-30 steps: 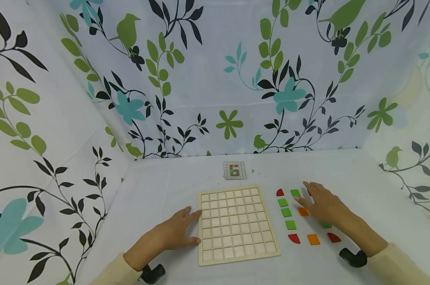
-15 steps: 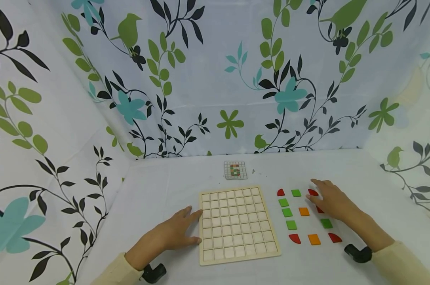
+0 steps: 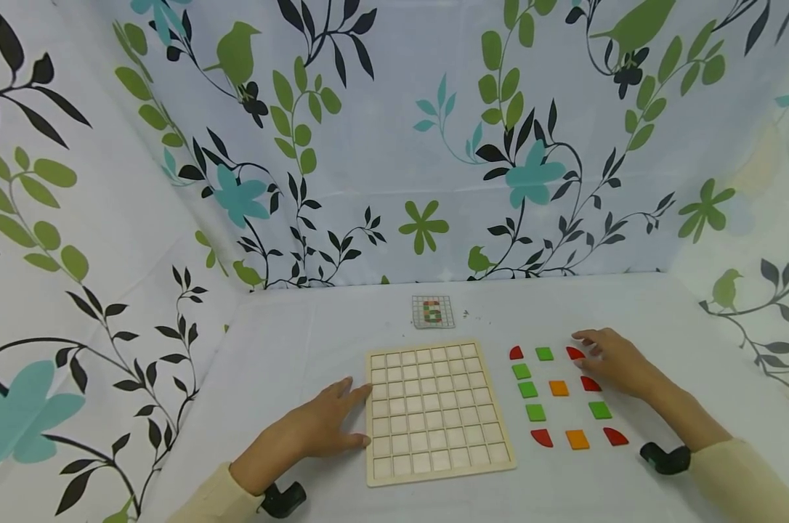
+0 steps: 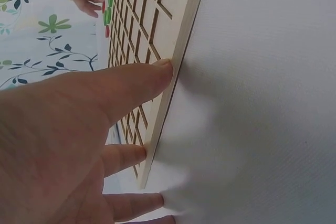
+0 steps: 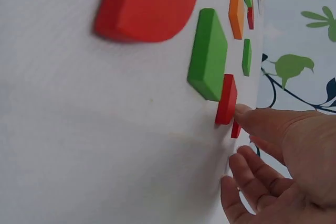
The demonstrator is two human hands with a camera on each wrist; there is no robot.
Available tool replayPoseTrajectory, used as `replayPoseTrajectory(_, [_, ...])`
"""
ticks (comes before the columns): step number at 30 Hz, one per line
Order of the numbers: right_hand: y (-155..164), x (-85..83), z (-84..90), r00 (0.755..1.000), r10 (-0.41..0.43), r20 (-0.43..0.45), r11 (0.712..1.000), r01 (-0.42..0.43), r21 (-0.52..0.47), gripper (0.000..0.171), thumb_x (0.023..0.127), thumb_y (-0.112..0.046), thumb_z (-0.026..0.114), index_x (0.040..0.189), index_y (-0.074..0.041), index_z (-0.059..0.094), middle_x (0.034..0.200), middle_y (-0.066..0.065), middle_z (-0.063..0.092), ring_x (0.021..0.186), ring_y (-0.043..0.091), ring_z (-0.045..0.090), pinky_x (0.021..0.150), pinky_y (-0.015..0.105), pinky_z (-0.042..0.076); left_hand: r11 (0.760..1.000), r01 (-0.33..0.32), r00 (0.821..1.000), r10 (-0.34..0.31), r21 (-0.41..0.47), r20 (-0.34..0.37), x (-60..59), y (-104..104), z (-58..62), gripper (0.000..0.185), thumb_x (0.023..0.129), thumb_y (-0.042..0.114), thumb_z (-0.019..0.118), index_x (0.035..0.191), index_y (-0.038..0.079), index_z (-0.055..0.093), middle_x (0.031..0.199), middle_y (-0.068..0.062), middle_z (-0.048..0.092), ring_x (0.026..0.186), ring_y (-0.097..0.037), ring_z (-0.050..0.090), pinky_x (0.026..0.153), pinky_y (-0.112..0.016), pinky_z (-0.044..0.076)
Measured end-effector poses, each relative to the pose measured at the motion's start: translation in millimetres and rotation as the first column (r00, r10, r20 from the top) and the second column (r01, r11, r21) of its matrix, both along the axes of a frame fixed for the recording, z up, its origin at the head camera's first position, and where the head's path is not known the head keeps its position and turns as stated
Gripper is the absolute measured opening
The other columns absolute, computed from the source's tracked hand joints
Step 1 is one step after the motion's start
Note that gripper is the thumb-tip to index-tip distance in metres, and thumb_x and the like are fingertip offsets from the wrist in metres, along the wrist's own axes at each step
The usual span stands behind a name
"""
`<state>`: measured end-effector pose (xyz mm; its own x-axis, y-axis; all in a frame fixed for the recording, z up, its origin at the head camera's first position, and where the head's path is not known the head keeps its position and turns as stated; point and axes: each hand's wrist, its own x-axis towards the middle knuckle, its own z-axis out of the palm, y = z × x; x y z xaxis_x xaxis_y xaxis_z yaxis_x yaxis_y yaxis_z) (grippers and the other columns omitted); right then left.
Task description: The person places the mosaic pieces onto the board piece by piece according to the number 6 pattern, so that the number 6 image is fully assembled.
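Observation:
My left hand (image 3: pixel 312 425) rests at the left edge of a wooden grid board (image 3: pixel 434 407). In the left wrist view its thumb (image 4: pixel 157 72) and one fingertip touch the board's rim, fingers spread, with other fingertips beyond the corner. My right hand (image 3: pixel 617 363) is beside the far right red quarter-round tile (image 3: pixel 574 353), fingers loosely bent. A second red tile (image 3: pixel 590 383) lies just nearer. The right wrist view shows the thumb (image 5: pixel 257 121) right by a red tile (image 5: pixel 227 100), with the index finger partly hidden behind the thumb.
Right of the board lie several green square tiles (image 3: pixel 528 389), orange squares (image 3: pixel 559 388) and red quarter-rounds (image 3: pixel 541 438). A small gridded card (image 3: pixel 433 312) with a coloured figure sits beyond the board. A patterned cloth (image 3: pixel 381 145) hangs behind the white table (image 3: pixel 290 349).
My right hand has drawn back to the right, uncovering the red, orange and green tiles beneath it. The left hand stays at the board's edge.

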<state>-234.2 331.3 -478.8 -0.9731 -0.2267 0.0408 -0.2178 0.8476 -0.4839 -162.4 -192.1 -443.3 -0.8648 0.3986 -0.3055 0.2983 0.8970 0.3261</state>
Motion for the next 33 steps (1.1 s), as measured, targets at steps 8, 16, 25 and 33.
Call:
replayPoseTrajectory(8, [-2.0, -1.7, -5.8, 1.000, -0.018, -0.005, 0.999, 0.018, -0.047, 0.036, 0.092, -0.013, 0.073, 0.124, 0.001, 0.064, 0.108, 0.016, 0.061, 0.095, 0.031, 0.057, 0.083, 0.049, 0.056, 1.000, -0.006, 1.000, 0.006, -0.002, 0.001, 0.6, -1.3, 0.4, 0.084, 0.085, 0.051, 0.077, 0.155, 0.021, 0.040, 0.157, -0.021, 0.031, 0.141, -0.040, 0.035, 0.101, -0.060, 0.041])
replayPoseTrajectory(16, [-2.7, -0.4, -6.2, 0.999, -0.035, 0.015, 0.997, 0.036, -0.075, 0.031, 0.093, -0.013, 0.073, 0.118, 0.003, 0.066, 0.101, 0.010, 0.063, 0.089, 0.026, 0.058, 0.082, 0.046, 0.055, 1.000, -0.005, 1.000, 0.005, 0.002, -0.006, 1.3, 0.3, 3.4, 0.083, 0.085, 0.049, 0.078, 0.154, 0.019, 0.041, 0.156, -0.021, 0.032, 0.140, -0.040, 0.035, 0.100, -0.060, 0.042])
replayPoseTrajectory(25, [-0.5, -3.1, -12.4, 0.999, -0.035, 0.008, 0.996, 0.036, -0.080, 0.027, 0.095, -0.011, 0.070, 0.117, 0.003, 0.065, 0.101, 0.012, 0.064, 0.088, 0.027, 0.057, 0.080, 0.043, 0.056, 1.000, -0.006, 1.000, 0.006, 0.006, -0.002, 3.0, 0.6, 5.1, 0.083, 0.086, 0.049, 0.077, 0.154, 0.020, 0.041, 0.157, -0.021, 0.032, 0.140, -0.040, 0.035, 0.100, -0.059, 0.043])
replayPoseTrajectory(33, [-4.1, -0.7, -10.3, 0.999, -0.025, -0.022, 0.997, 0.023, -0.067, 0.025, 0.095, -0.010, 0.069, 0.115, 0.005, 0.065, 0.099, 0.011, 0.063, 0.086, 0.025, 0.056, 0.076, 0.035, 0.056, 1.000, -0.014, 1.000, 0.014, -0.004, 0.010, 0.8, 1.0, 2.5, 0.082, 0.087, 0.050, 0.075, 0.155, 0.022, 0.039, 0.158, -0.019, 0.030, 0.141, -0.039, 0.034, 0.100, -0.059, 0.043])
